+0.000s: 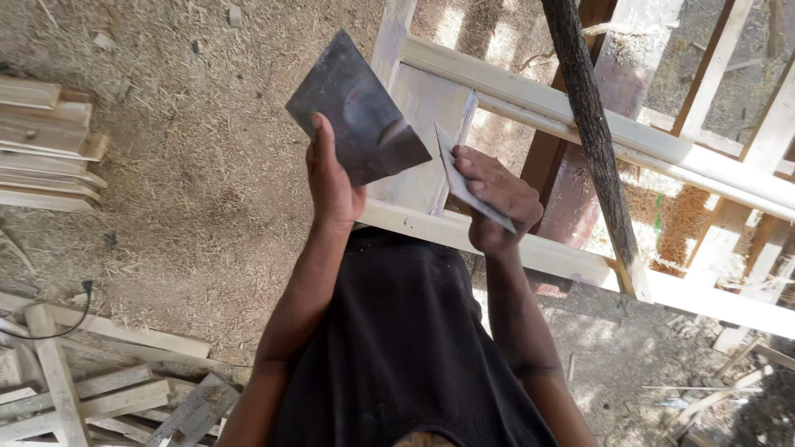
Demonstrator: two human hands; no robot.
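No packages, labels, signs or screens anywhere in view.

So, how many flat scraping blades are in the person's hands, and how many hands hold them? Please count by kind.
Hands: 2, left hand and right hand
Wide dark flat blade: 1, in the left hand
Narrow pale blade: 1, in the right hand
Total: 4
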